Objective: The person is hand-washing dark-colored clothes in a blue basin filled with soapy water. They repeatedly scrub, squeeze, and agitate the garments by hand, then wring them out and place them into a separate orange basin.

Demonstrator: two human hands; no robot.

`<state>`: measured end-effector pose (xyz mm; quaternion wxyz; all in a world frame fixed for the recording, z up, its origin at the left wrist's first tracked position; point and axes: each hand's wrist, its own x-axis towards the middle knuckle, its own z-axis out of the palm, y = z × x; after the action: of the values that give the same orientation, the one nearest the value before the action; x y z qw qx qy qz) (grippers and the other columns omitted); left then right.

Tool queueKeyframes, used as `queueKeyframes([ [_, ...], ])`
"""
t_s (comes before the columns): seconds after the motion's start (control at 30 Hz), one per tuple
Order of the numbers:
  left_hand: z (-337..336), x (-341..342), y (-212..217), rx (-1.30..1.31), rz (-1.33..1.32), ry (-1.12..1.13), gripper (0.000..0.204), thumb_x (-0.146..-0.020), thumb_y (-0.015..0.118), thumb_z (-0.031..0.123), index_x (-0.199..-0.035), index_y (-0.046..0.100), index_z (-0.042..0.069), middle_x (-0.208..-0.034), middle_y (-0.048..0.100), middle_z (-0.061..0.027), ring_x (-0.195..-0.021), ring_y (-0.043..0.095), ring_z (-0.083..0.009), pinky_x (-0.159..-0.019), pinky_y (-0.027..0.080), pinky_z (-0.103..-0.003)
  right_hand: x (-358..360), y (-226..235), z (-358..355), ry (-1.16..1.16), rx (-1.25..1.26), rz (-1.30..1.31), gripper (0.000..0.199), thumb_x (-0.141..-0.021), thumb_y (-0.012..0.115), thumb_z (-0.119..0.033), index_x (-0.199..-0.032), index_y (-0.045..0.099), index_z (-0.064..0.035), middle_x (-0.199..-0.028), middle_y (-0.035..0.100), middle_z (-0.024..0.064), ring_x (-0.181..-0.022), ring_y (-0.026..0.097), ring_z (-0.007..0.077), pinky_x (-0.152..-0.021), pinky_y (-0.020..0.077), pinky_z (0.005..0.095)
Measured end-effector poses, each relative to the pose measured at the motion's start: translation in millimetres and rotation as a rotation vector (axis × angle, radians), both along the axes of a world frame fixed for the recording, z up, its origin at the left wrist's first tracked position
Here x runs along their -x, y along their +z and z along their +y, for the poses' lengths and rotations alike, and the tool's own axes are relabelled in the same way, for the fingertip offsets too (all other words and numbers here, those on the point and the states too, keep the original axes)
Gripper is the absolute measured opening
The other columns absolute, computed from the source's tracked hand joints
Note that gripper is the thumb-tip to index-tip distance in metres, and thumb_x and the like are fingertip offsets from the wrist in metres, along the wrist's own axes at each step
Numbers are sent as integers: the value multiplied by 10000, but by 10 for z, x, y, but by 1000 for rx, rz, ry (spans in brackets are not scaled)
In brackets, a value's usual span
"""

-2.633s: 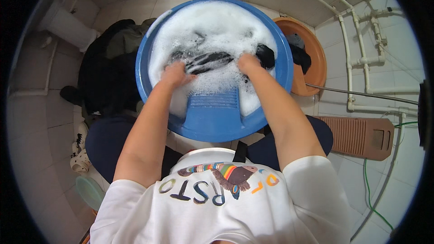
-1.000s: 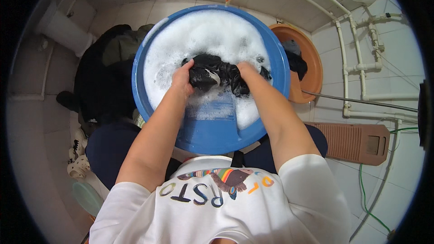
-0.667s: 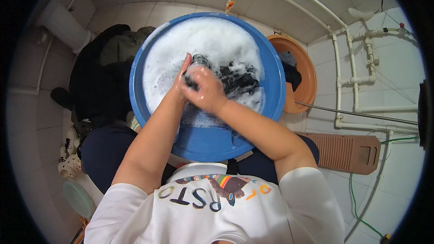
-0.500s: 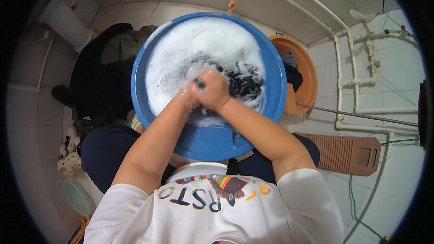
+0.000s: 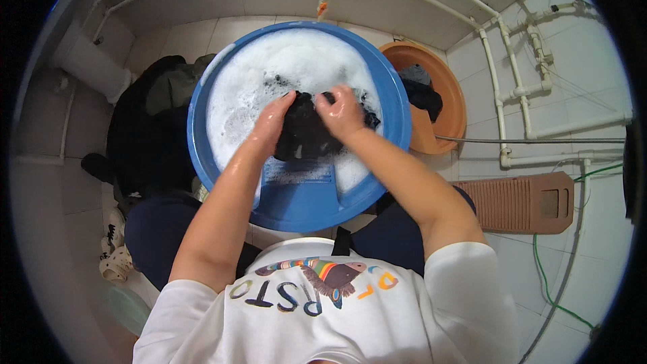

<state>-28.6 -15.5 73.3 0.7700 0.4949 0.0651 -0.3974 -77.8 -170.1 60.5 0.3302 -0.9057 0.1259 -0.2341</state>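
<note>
Down on tiled floor (image 5: 593, 283), we are scrubbing a dark garment (image 5: 303, 136) in the blue basin (image 5: 296, 205), left hand (image 5: 273, 120) and right hand (image 5: 342, 113) fingers seemingly clenched on it, suds unrinsed, more clothes (image 5: 145, 135) waiting beside.

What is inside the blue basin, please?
The blue basin holds white foam and a dark wet cloth, gripped by the left hand and right hand. Foam covers the water; anything beneath is hidden.
</note>
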Motion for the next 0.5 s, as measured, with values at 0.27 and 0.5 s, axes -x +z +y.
queueKeyframes([
  [0.27, 187, 119, 356, -663, -703, -1087, 502, -758, 622, 460, -1018, 629, 31, -921, 629, -117, -885, 572, -205, -829, 426, -314, -276, -28, -364, 364, 346, 643, 272, -760, 572, -276, -945, 576, -76, -1018, 558, 136, -914, 552, 320, -789, 453, 427],
  [0.5, 162, -30, 249, -679, -636, -897, 454, -765, 636, 424, -970, 631, 19, -844, 649, -118, -835, 607, -199, -749, 468, -286, -417, -400, -382, 310, 375, 632, 424, -743, 612, -243, -1128, 539, -80, -1148, 531, 127, -1074, 491, 321, -843, 444, 411],
])
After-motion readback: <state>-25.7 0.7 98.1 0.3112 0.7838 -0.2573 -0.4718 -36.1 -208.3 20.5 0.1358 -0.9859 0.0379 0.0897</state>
